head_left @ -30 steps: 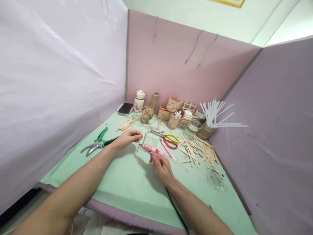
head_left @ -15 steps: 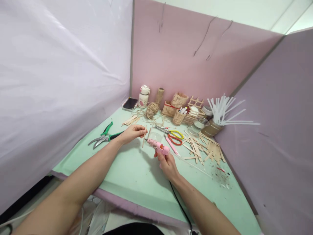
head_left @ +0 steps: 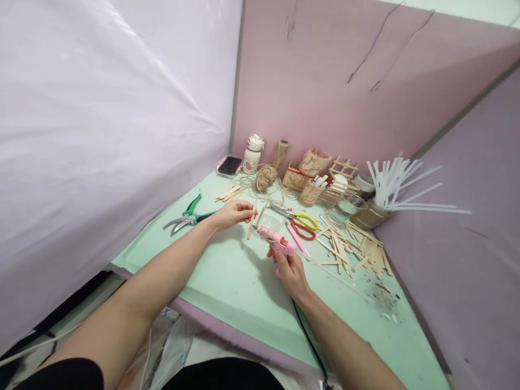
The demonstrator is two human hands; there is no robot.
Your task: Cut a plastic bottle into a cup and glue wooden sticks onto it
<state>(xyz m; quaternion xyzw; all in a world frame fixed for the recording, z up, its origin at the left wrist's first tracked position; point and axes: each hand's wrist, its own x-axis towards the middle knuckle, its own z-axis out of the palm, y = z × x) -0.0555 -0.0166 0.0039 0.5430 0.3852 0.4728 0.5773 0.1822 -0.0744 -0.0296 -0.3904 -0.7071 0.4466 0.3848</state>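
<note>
My left hand (head_left: 238,214) pinches a thin wooden craft stick (head_left: 251,223) near its upper end and holds it upright over the table. My right hand (head_left: 291,271) is wrapped round the handle of a pink hot glue gun (head_left: 277,240). The gun's nozzle points left, at or very close to the stick; whether they touch I cannot tell. A long clear glue stick (head_left: 335,275) juts from the gun's back end. Behind the gun is a clear round dish (head_left: 271,219), and scissors (head_left: 304,225) with yellow and red handles lie beyond it.
Green-handled pruning shears (head_left: 187,216) lie beside my left wrist. Loose craft sticks (head_left: 339,244) are scattered at the right. Along the back stand a phone (head_left: 229,166), a white bottle (head_left: 252,155), twine (head_left: 266,177), stick-built boxes and a can (head_left: 369,215) of glue sticks. The gun's black cord (head_left: 306,336) hangs over the front edge.
The camera view has shifted, so everything sits further right in the picture. Both hands keep their holds, with the glue gun's nozzle still beside the craft stick.
</note>
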